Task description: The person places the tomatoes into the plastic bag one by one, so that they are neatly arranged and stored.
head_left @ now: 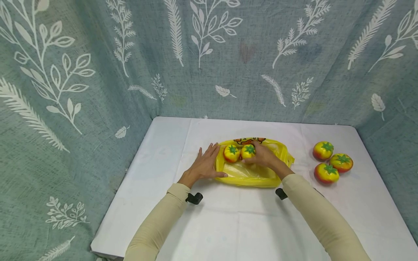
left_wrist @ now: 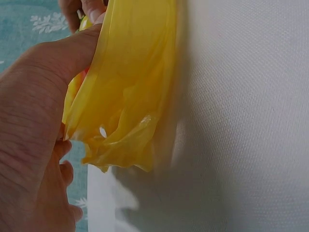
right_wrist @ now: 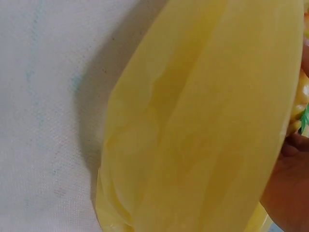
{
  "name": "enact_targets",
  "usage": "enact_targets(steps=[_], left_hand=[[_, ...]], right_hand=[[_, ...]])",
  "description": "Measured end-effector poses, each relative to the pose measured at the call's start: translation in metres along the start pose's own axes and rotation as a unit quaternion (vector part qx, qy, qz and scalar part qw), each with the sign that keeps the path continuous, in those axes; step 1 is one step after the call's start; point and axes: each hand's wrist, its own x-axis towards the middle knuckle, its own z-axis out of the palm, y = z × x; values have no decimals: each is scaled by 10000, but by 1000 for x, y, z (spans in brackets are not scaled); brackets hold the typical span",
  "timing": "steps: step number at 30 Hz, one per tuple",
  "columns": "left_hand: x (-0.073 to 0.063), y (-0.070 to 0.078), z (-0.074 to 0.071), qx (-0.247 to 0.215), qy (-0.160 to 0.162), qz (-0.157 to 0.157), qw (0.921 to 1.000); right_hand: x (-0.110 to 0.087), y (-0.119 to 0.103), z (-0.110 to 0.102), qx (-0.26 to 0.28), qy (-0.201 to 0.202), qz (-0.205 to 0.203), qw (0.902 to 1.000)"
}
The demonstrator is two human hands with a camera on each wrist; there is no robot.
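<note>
A yellow plastic bag (head_left: 254, 182) lies on the table with its mouth spread wide. Inside it, toward the left, sits one red-and-yellow toy tomato (head_left: 231, 153) with a green leafy top. Just beside that one, my right hand (head_left: 263, 156) reaches into the bag and grips a second toy tomato (head_left: 248, 151). My left hand (head_left: 206, 163) rests at the bag's left edge, fingers extended and thumb along the front rim. In the left wrist view the thumb (left_wrist: 63, 55) presses near the bag's rim. The bag wall hides most of the right hand in the right wrist view.
Three more toy tomatoes, the nearest one (head_left: 326, 173) among them, stand grouped on the right side of the white table (head_left: 228, 224). A leaf-patterned green curtain (head_left: 215, 79) hangs behind and along both sides.
</note>
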Motion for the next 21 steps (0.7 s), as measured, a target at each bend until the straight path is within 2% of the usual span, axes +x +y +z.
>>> enact_targets(steps=[7,21], left_hand=[[0,1,0,-40,52,34,10000],[1,0,1,-73,48,5,10000]], right_hand=[[-4,-1,-3,269,-29,-40,9996],[-12,-12,-18,36,156,-45,9999]])
